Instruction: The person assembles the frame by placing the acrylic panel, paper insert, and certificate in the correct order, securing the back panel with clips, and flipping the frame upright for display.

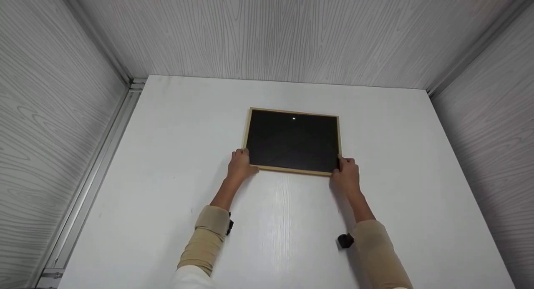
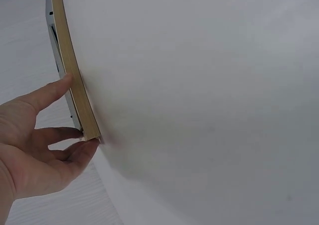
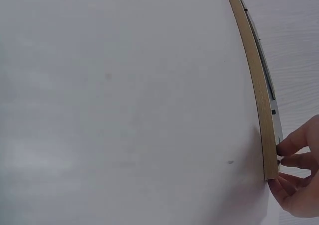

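A dark rectangular panel with a thin light-wood frame (image 1: 294,141), like a small blackboard or picture frame, is over the white table. My left hand (image 1: 240,166) grips its near left corner, and my right hand (image 1: 347,174) holds the near right corner. The wooden edge (image 2: 75,80) runs through the left wrist view, where fingers and thumb of my left hand (image 2: 45,145) pinch around its end. From the right wrist, the edge (image 3: 259,85) shows beside my right hand (image 3: 301,180), whose fingertips close on the corner. Whether the panel touches the table is hard to tell.
The white tabletop (image 1: 275,226) spreads around the panel. Grey wood-grain walls stand at the back (image 1: 288,38), left (image 1: 50,114) and right (image 1: 492,114). A metal rail (image 1: 91,176) runs along the left side. Small black devices (image 1: 345,240) sit at both wrists.
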Demonstrator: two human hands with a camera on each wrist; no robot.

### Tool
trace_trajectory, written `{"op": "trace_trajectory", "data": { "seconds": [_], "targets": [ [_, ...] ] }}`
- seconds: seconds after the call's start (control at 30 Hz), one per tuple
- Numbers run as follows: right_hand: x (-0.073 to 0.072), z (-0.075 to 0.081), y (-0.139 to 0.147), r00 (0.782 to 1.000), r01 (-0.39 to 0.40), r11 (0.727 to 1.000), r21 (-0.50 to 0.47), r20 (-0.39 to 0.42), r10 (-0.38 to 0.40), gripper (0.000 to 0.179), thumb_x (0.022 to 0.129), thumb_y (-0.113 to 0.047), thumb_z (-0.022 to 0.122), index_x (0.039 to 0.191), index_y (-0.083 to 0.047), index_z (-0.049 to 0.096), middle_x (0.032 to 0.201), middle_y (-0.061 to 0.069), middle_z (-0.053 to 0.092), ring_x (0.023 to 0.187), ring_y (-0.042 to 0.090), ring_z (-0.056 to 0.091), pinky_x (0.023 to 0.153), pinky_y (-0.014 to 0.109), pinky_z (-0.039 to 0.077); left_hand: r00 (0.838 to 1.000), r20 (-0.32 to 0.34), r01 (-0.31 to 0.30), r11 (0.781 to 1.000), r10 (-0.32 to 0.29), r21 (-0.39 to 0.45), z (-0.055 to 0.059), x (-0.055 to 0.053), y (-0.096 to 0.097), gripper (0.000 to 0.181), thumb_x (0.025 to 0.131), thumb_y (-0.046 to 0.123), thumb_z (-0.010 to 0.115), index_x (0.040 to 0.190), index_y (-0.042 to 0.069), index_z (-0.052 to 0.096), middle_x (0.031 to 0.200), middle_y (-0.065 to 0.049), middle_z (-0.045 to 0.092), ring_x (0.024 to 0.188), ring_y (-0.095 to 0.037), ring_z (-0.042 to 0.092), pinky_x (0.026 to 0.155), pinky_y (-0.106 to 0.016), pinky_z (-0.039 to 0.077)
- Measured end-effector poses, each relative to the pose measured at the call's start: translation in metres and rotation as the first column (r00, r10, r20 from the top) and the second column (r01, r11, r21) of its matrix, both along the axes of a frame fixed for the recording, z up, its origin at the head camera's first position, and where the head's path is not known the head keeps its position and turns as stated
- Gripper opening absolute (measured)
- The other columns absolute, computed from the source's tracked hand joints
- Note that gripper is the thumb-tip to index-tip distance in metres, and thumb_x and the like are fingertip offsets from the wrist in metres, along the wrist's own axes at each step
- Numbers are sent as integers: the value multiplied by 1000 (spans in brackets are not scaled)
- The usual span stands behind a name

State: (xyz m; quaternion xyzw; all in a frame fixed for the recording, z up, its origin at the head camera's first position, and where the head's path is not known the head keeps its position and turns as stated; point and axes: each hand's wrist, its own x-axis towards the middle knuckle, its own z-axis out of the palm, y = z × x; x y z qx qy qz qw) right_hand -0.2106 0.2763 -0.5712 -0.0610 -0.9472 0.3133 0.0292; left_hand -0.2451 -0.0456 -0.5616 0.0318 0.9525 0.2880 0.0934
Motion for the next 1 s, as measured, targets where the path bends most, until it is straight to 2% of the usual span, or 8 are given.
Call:
{"op": "trace_trajectory", "data": {
  "seconds": [0.17, 0.27, 0.43, 0.5, 0.6, 0.7, 1.0],
  "targets": [
    [-2, 2, 0, 999, -31, 995, 98, 24, 29, 48, 85, -3, 51, 130, 9, 44, 118, 30, 43, 106, 44, 43, 85, 49, 39, 1000, -6, 13, 999, -13, -38, 1, 1, 3, 76, 77, 23, 75, 132, -13, 37, 128, -26, 40, 120, -35, 35, 92, -39, 39],
    [-4, 6, 1, 996, -79, 985, 153, 43, 73, 47, 85, -2, 53, 129, 12, 44, 130, 29, 37, 114, 44, 39, 86, 50, 39, 1000, -9, 27, 997, -28, -79, 3, 0, 4, 79, 77, 29, 75, 131, -14, 37, 126, -26, 41, 118, -35, 36, 90, -38, 41],
    [-12, 9, 5, 985, -165, 975, 146, 83, 154, 56, 86, -2, 53, 136, 11, 31, 147, 21, 18, 125, 40, 29, 87, 50, 39, 999, -23, 40, 995, -43, -92, 4, -3, 6, 82, 77, 34, 74, 129, -18, 37, 121, -27, 42, 113, -36, 38, 88, -39, 42],
    [-14, 8, 6, 978, -192, 972, 133, 107, 179, 59, 89, -5, 51, 140, 8, 25, 148, 21, 16, 128, 39, 26, 91, 49, 36, 999, -18, 41, 997, -42, -73, 3, -3, 6, 83, 78, 32, 73, 133, -16, 32, 124, -26, 39, 116, -36, 35, 90, -40, 40],
    [-14, 4, 5, 970, -217, 966, 137, 138, 199, 58, 94, -13, 46, 142, 6, 21, 148, 21, 16, 131, 37, 21, 98, 48, 30, 999, -14, 40, 998, -40, -48, -1, -2, 6, 85, 79, 29, 73, 137, -12, 27, 131, -27, 33, 121, -36, 30, 93, -41, 37],
    [-12, 2, 3, 969, -224, 961, 162, 146, 201, 55, 96, -17, 46, 141, 7, 25, 147, 22, 18, 132, 37, 18, 103, 47, 24, 998, -28, 47, 997, -48, -54, -2, -1, 7, 83, 79, 28, 73, 137, -12, 29, 132, -27, 33, 122, -37, 30, 94, -41, 36],
    [-4, 6, 2, 973, -227, 926, 302, 101, 205, 51, 92, -17, 52, 132, 12, 39, 138, 26, 34, 124, 41, 32, 95, 50, 35, 999, 2, 47, 994, -47, -96, 1, 4, 10, 81, 75, 31, 77, 132, -13, 38, 125, -28, 37, 118, -38, 34, 90, -40, 41]
  ]
}}
